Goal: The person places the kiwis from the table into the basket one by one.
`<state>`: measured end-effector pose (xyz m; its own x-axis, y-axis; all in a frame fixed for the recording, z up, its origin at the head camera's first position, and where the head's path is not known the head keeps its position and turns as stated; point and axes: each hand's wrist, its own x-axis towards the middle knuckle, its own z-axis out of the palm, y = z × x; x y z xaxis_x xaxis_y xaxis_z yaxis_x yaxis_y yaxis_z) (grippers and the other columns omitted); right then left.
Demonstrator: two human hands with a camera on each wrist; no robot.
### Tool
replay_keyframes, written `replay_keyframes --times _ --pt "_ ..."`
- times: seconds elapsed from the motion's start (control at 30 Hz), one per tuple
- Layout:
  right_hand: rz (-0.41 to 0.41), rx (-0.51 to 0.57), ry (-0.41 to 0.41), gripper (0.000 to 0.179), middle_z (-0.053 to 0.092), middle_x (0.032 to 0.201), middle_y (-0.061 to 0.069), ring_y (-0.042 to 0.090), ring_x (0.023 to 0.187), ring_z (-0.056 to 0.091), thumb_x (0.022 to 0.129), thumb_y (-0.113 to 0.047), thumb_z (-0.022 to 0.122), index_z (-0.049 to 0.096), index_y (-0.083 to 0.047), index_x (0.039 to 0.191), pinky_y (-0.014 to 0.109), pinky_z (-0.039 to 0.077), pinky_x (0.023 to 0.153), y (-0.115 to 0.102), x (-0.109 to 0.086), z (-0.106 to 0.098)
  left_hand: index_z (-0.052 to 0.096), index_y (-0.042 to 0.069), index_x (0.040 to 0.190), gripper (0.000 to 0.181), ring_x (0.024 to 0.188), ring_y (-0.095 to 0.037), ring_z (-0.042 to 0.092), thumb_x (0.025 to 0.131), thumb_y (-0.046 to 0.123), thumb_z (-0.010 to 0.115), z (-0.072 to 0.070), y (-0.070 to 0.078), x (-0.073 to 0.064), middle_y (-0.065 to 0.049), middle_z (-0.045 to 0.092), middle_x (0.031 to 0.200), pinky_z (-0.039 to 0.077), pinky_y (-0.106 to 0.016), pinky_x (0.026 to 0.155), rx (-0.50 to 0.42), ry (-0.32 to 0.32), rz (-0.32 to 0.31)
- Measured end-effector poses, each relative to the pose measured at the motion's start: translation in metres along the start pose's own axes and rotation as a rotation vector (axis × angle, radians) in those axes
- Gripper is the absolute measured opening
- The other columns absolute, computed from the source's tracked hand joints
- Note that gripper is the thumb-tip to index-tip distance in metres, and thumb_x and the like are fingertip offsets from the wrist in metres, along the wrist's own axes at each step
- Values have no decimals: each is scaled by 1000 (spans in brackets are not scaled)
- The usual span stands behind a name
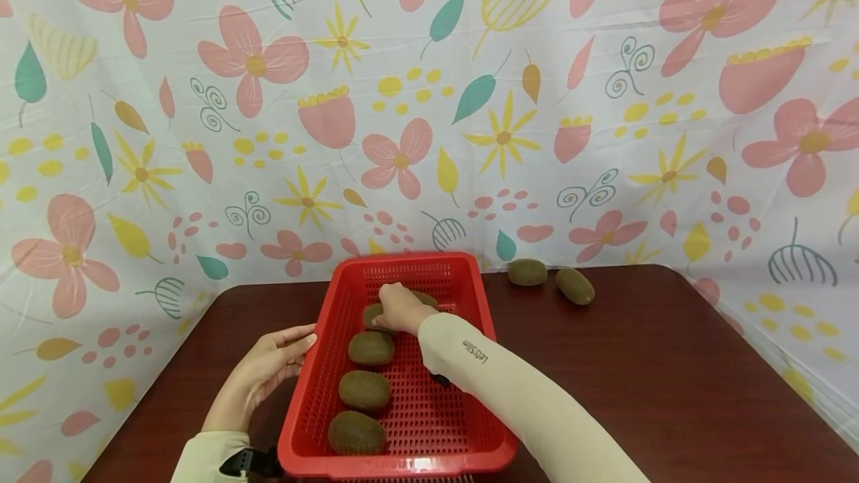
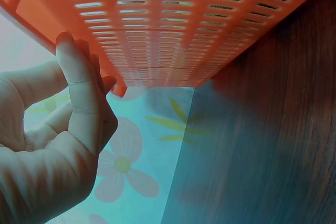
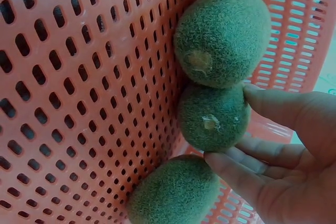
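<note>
In the head view a red plastic basket [image 1: 429, 423] with perforated walls stands on the table, and brown kiwis line its left side. Three of them, a kiwi [image 1: 358, 433], another kiwi [image 1: 365, 390] and a third kiwi [image 1: 371, 349], sit in front of my right hand [image 1: 403, 308]. That hand reaches into the far part of the basket. In the right wrist view its fingers and thumb grip a kiwi [image 3: 212, 119] that lies between two others. My left hand [image 1: 268, 364] touches the basket's left rim from outside, fingers loosely bent, in the left wrist view too.
Two more kiwis, one [image 1: 527, 272] and another [image 1: 575, 286], lie on the dark wooden table [image 1: 637, 379] to the right of the basket, near the back edge. A flower-patterned cloth [image 1: 429, 95] hangs behind the table.
</note>
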<state>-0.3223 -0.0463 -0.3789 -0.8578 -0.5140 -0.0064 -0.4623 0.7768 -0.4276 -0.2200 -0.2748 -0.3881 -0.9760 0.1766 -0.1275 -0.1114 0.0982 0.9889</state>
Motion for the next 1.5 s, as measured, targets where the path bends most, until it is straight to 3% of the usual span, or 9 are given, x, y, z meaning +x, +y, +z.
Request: replay_keyframes --times 0.33,0.6,0.73,0.87,0.97,1.07,1.3,1.4,1.5 --pt "-29 -14 -37 25 46 57 4 12 50 44 88 -10 70 52 -5 71 23 40 52 -2 -5 -11 35 -12 142 58 74 -15 63 98 19 57 1 1 0 -3 68 95 55 -29 72 10 1 3" --pt "-56 -32 11 46 19 52 -2 10 47 16 92 -9 64 31 -12 59 24 22 46 -3 -7 -24 35 -11 143 59 75 -15 64 98 20 58 1 0 -1 -3 68 95 55 -29 72 12 10 -2" --pt "-78 -12 41 45 20 52 -3 10 47 18 93 -8 61 32 -12 58 23 21 45 -3 -12 -36 35 -11 143 59 75 -16 64 98 20 58 1 0 -2 -3 68 96 56 -30 73 9 12 -6" --pt "-101 33 71 32 32 53 1 13 48 27 93 -6 59 46 -5 64 25 27 46 -4 -20 -52 35 -11 143 59 75 -16 64 98 20 58 2 1 -2 -3 68 95 56 -30 72 3 7 0" --pt "-123 28 108 14 53 66 6 13 55 42 93 -5 58 62 2 82 25 39 53 -1 -26 -63 35 -10 143 59 75 -16 64 98 20 58 2 1 -2 -3 68 95 56 -30 72 4 7 1" --pt "-134 32 139 18 63 77 15 15 60 48 92 -3 56 66 7 103 29 47 64 4 -31 -73 35 -10 143 59 74 -16 64 98 20 58 2 1 -2 -3 68 95 56 -30 72 5 12 -2" --pt "-113 14 255 21 63 83 15 15 65 46 90 -2 55 66 6 105 30 44 65 30 -43 -89 35 -9 144 59 75 -16 63 98 21 57 2 0 -2 -3 68 96 56 -30 72 9 9 -3" --pt "-88 14 298 25 66 94 17 21 75 57 89 -2 54 65 7 110 33 49 71 44 -49 -96 35 -9 144 59 75 -16 63 98 20 57 2 0 -2 -4 68 97 56 -30 72 8 7 -1" --pt "-68 21 343 29 66 109 20 29 96 64 90 -2 53 63 9 115 40 52 83 59 -56 -104 35 -9 144 59 75 -16 63 98 20 57 2 1 -2 -3 68 96 56 -30 72 8 10 1"
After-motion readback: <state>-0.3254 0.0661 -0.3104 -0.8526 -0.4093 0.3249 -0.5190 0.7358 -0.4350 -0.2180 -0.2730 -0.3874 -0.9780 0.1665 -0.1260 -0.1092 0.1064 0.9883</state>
